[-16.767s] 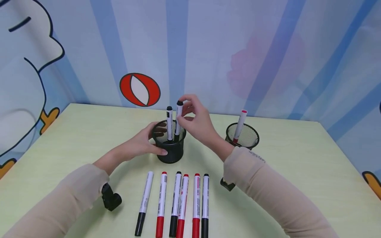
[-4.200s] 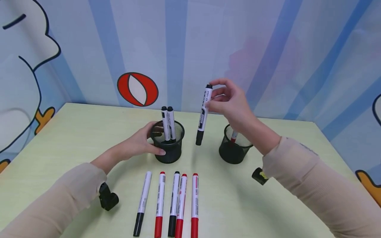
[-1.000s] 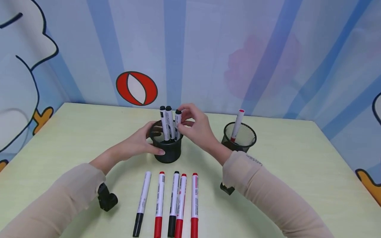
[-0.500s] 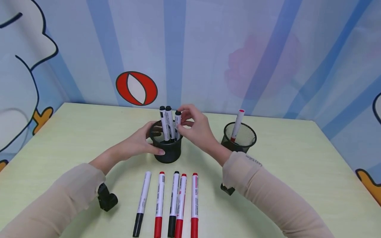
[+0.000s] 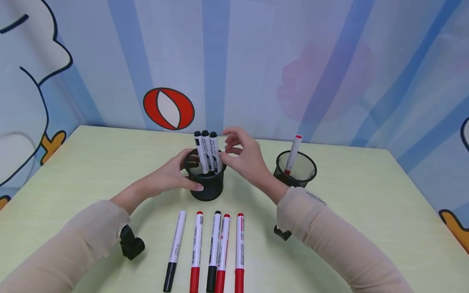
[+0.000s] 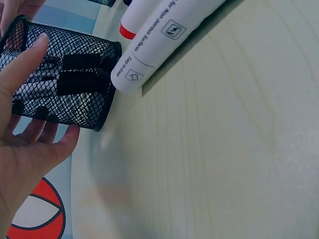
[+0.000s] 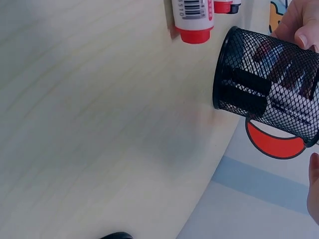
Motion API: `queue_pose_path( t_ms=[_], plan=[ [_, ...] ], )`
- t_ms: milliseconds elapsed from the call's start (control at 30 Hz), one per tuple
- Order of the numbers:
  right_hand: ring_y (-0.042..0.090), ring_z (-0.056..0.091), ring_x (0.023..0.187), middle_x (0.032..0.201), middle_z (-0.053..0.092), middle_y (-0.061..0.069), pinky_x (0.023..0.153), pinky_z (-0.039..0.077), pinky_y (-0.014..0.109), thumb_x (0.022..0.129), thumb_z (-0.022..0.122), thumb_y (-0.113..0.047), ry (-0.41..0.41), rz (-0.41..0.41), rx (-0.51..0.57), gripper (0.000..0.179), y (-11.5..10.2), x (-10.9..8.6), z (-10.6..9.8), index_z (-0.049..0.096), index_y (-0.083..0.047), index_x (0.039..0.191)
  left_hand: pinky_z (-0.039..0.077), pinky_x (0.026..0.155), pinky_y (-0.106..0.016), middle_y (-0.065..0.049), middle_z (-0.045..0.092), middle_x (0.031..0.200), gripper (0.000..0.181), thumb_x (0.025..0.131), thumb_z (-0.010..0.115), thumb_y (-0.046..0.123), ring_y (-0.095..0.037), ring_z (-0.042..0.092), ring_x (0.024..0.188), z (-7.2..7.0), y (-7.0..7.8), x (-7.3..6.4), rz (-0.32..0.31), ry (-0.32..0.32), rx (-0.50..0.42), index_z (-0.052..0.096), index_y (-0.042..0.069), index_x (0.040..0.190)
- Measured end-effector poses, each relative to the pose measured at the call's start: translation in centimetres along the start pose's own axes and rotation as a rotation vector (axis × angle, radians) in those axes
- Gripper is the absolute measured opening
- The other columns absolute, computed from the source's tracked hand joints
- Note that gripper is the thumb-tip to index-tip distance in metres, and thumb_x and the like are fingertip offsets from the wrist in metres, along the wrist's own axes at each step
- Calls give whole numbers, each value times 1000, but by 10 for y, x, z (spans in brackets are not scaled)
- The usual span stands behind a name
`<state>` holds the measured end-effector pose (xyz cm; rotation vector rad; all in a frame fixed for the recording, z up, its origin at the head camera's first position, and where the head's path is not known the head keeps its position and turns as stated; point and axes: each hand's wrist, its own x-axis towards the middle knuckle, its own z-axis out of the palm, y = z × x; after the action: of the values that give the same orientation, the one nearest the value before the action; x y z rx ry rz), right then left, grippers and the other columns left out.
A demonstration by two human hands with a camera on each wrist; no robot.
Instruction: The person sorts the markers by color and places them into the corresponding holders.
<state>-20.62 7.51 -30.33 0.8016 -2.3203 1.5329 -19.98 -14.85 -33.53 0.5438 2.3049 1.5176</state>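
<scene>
My left hand [image 5: 170,175] holds a black mesh pen cup [image 5: 207,189], thumb on the near side and fingers round the far side. Inside stand three white markers [image 5: 207,152] with black tops, leaning together; their black lower ends show through the mesh in both wrist views. Just right of the cup is my right hand [image 5: 247,156], its index finger lifted off the rightmost marker and the thumb close by the rim. Nothing is pinched between its fingers.
A second mesh cup [image 5: 297,179] at the right holds a red-ended marker [image 5: 293,154]. In front lie several markers in a row, among them a black-ended one [image 5: 175,250] and a red-ended one [image 5: 239,252]. A patterned backdrop [image 5: 256,61] stands behind the table.
The black marker from the row's right end has gone into the left cup. Since half a second ago, it has tipped left against the other two, and my right fingers have come off it.
</scene>
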Motion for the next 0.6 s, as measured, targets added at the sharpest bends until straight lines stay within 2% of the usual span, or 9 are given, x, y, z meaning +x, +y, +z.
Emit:
queue_pose_path(
  t_ms=[133, 367, 600],
  plan=[
    [24, 59, 87, 96, 54, 13, 80, 53, 28, 78, 68, 6, 18, 5, 23, 42, -3, 1, -5, 52, -3, 116, 24, 106, -56, -11, 30, 145, 93, 75, 78, 14, -32, 23, 134, 1, 0, 0, -4, 1, -3, 17, 12, 145],
    [23, 58, 86, 95, 53, 11, 81, 52, 28, 78, 68, 6, 40, -26, 66, 43, -9, 5, -17, 51, -2, 116, 33, 102, -53, -12, 40, 136, 86, 73, 79, 13, -32, 32, 127, 0, -1, -1, 4, -2, -15, 27, 10, 141],
    [22, 58, 86, 98, 54, 13, 83, 52, 30, 79, 68, 5, 59, -49, 63, 45, -16, 7, -34, 50, -1, 119, 32, 103, -54, -10, 36, 139, 91, 71, 81, 13, -31, 28, 129, -1, -2, 1, 16, 5, -21, 24, 13, 141]
  ],
)
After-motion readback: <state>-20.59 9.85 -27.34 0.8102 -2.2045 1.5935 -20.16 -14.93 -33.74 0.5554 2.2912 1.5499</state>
